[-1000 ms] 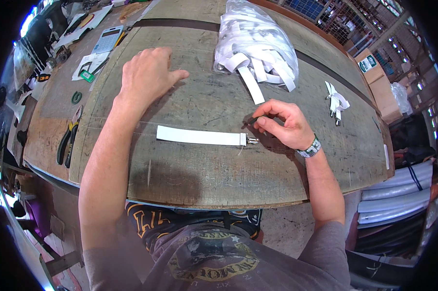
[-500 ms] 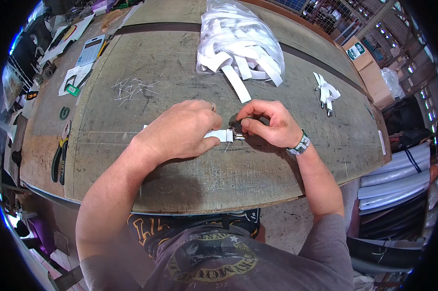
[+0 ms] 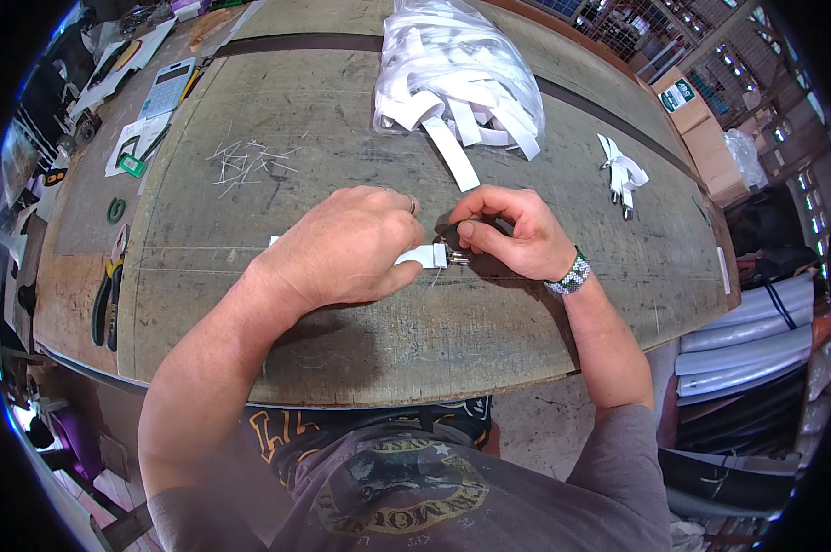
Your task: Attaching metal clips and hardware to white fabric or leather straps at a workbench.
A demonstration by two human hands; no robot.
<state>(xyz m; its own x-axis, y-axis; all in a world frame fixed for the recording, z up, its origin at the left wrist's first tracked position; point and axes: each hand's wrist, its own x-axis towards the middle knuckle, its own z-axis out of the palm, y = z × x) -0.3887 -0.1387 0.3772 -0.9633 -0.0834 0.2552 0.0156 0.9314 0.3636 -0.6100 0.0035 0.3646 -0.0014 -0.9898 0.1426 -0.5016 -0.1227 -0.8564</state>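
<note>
My left hand [image 3: 351,244] lies over a white strap [image 3: 424,256] on the table, its thumb and curled fingers holding it down. Most of the strap is hidden beneath that hand; a small end shows past its far left side. At the strap's right end sits a small metal clip [image 3: 456,258]. My right hand [image 3: 521,237] is just above and right of the clip, thumb and fingertips pinched together. Whatever lies between those fingertips is too dark and small to make out.
A clear plastic bag [image 3: 461,74] of white straps stands at the back. White straps with clips [image 3: 622,173] lie to the right. Thin white offcuts [image 3: 254,161], pliers [image 3: 109,299], a green tape measure [image 3: 132,166] and a calculator [image 3: 169,87] are on the left.
Both hands stay nearly in place over the strap and clip. My right fingertips have shifted very slightly, and the whole view has tilted a little.
</note>
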